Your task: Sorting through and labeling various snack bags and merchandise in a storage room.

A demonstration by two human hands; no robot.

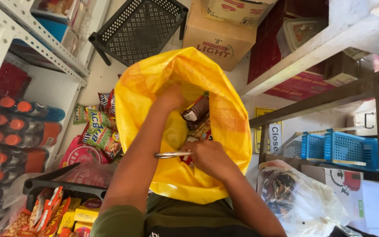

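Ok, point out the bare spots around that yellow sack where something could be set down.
Bare floor shows between the white metal shelf and the black perforated plastic crate. Left of the big yellow plastic sack, snack packets crowd the floor. Both hands, left hand and right hand, fill the sack's mouth.

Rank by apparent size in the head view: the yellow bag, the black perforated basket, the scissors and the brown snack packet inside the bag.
1. yellow bag
2. black perforated basket, though it lies farther away
3. scissors and brown snack packet: look alike, unranked
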